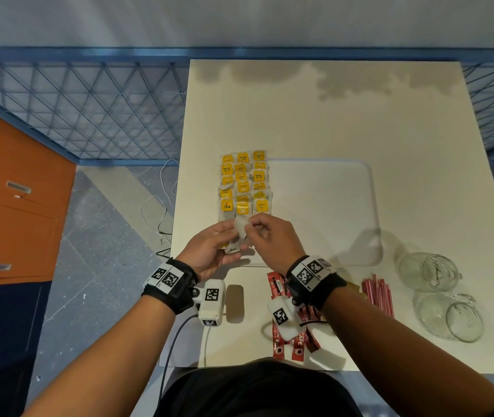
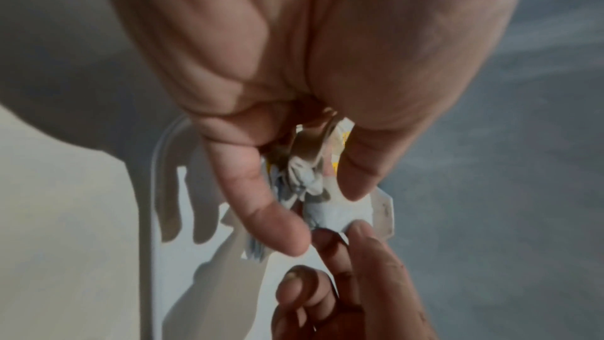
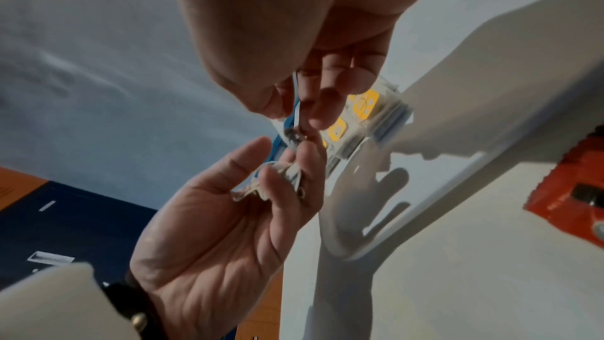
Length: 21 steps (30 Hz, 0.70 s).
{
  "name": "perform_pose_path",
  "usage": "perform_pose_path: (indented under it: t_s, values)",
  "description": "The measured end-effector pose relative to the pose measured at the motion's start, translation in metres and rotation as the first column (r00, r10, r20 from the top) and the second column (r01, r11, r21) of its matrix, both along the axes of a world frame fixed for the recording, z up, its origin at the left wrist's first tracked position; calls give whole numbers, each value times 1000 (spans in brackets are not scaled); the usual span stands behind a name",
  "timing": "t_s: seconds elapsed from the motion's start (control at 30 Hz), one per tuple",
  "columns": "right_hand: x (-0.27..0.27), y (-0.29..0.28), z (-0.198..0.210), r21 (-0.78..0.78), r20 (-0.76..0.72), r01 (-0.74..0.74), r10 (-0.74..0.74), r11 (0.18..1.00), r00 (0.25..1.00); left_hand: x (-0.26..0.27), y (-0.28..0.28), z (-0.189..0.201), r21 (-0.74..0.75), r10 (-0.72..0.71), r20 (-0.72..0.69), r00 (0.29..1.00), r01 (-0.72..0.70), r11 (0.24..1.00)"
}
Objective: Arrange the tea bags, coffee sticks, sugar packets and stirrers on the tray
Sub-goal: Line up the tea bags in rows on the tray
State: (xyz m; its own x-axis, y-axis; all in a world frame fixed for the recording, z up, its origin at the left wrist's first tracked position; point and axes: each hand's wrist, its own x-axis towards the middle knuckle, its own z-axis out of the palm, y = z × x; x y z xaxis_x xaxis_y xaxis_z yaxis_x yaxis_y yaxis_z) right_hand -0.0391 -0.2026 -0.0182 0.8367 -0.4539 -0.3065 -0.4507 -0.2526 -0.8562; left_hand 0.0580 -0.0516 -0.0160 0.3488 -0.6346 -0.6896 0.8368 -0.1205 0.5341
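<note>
Several yellow-tagged tea bags (image 1: 243,182) lie in three rows on the left end of the white tray (image 1: 324,206). Over the tray's near left corner my left hand (image 1: 215,248) holds a small bunch of tea bags (image 2: 304,180) between curled fingers and thumb. My right hand (image 1: 267,236) pinches one white tea bag (image 1: 241,228) at the top of that bunch; its pinching fingertips (image 3: 314,113) show in the right wrist view. Red coffee sticks (image 1: 288,332) lie under my right wrist. Red-and-white stirrers (image 1: 378,293) lie to their right.
Two clear glass mugs (image 1: 438,293) lie on their sides at the table's right. The right part of the tray is bare. An orange drawer cabinet (image 1: 14,191) and a blue mesh fence (image 1: 95,109) stand left of the table; cables trail on the floor.
</note>
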Motion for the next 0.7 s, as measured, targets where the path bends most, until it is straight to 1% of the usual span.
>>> perform_pose_path:
  t_s: [0.1,0.23,0.37,0.5,0.57,0.7]
  values:
    - [-2,-3,0,57,2,41,-41,998,999,0,-2,4,57,17,45,999,-20,998]
    - [-5,-6,0,100,-6,50,-50,994,999,-1,-2,3,127,-39,148,988,20,992]
    - [-8,-7,2,197,-38,53,-47,979,998,-3,-3,2,166,-52,194,980,19,986]
    - [-7,-4,-9,120,-57,-13,20,993,998,-7,-3,4,218,-88,233,969,36,975]
    - [-3,-3,-13,79,-76,-16,22,997,997,-8,-2,5,234,-96,242,965,38,971]
    - [11,0,-16,-24,-121,-33,30,999,992,-4,6,6,295,-66,248,967,-11,955]
